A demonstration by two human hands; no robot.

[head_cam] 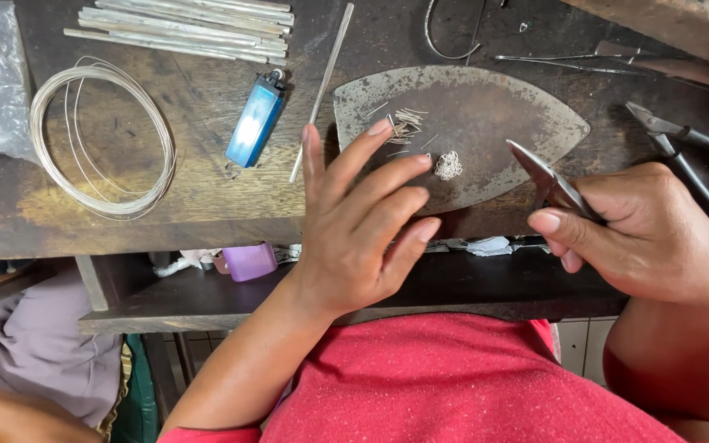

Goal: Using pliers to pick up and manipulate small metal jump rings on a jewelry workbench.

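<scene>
Small filigree piece (448, 165) of silver wire lies on the dark metal plate (486, 123), near the plate's middle, just beyond the left fingertips and left of the pliers' tip. Pile of short wire bits (406, 125) sits on the same plate, up and left of the piece, next to the left index fingertip. Left hand (359, 226) is spread flat over the plate's near-left edge, fingers (387, 176) loosely apart and extended, holding nothing; whether they press the plate cannot be told. Right hand (646, 234) is closed around small pliers (553, 182), thumb on top, tip pointing up-left over the plate, close to the filigree piece but apart from it; whether the tip grips anything cannot be told. Second pair of pliers (683, 156) with black handles lies on the worktop (207, 189) right of the plate, behind the right hand. Left of the plate: thin metal rod (322, 90) lying diagonal, blue lighter (254, 123), coil of silver wire (100, 139). Bundle of silver strips (198, 25) at the top edge. Tweezers (568, 59) top right. Purple cup (249, 261) on the shelf under the worktop.
</scene>
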